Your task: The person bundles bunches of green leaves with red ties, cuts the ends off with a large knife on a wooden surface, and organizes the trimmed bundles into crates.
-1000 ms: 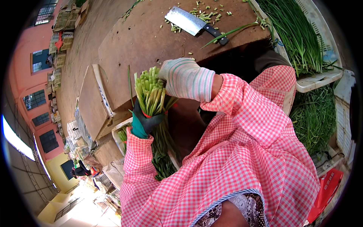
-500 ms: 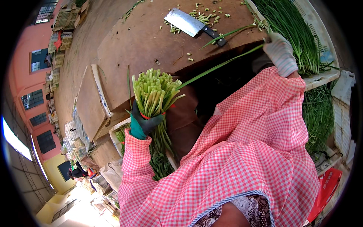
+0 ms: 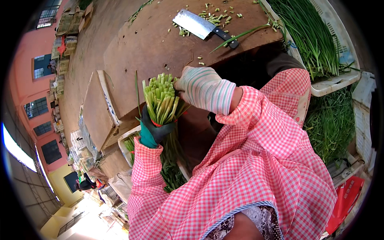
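My left hand (image 3: pixel 157 127), in a green and black glove, is wrapped round a bundle of green stalks (image 3: pixel 160 96). The pale cut ends point up and away from me, and a red band circles the bundle at my fingers. Its leafy part hangs down below the hand. My right hand (image 3: pixel 204 89), in a white striped knit glove, is closed against the right side of the cut ends. Its fingertips are partly hidden, so what they pinch does not show. Beyond it, a cleaver (image 3: pixel 196 25) with a black handle lies flat on the brown board (image 3: pixel 148 48).
Short cut stalk pieces (image 3: pixel 218 18) are scattered round the cleaver. On the right stands a white plastic crate (image 3: pixel 340 78) of long green stalks (image 3: pixel 308 36), with more greens (image 3: pixel 330 128) below it. A loose board (image 3: pixel 96 108) leans at the left, near another crate (image 3: pixel 124 140).
My right hand has swung left from beside the crate to the bundle. The long green leaf stretched between them is no longer visible. My left hand has stayed nearly still, holding the bundle.
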### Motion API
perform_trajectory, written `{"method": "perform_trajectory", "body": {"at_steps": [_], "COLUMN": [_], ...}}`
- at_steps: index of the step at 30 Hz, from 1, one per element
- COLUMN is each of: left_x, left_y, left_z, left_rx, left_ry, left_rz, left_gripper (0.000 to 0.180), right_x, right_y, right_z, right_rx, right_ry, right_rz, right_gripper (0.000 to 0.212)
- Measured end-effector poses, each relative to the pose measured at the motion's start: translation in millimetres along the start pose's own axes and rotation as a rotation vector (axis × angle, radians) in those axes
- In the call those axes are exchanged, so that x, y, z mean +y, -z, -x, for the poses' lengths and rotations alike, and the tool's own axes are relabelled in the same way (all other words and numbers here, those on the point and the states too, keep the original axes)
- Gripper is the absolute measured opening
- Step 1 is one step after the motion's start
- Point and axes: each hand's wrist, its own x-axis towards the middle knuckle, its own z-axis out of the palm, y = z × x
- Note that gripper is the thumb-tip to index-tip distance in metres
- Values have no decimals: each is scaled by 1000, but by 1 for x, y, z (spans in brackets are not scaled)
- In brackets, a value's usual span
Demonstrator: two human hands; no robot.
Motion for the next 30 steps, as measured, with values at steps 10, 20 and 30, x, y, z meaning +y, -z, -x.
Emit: {"method": "perform_trajectory", "body": {"at_steps": [10,20,30], "left_x": [0,-4,-16], "left_y": [-8,-6,2], "left_z": [-1,-7,18], "left_rx": [104,57,159], "left_ry": [-174,-236,-270], "left_rz": [-314,-378,-649], "left_gripper": [63,76,88], "right_x": [16,86,108], "right_y": [-10,105,98], "right_z": [-11,48,111], "right_rx": [-131,208,-166], "right_ry": [70,-77,-437], "right_rz": [-43,686,298], "right_gripper": [15,12,10]}}
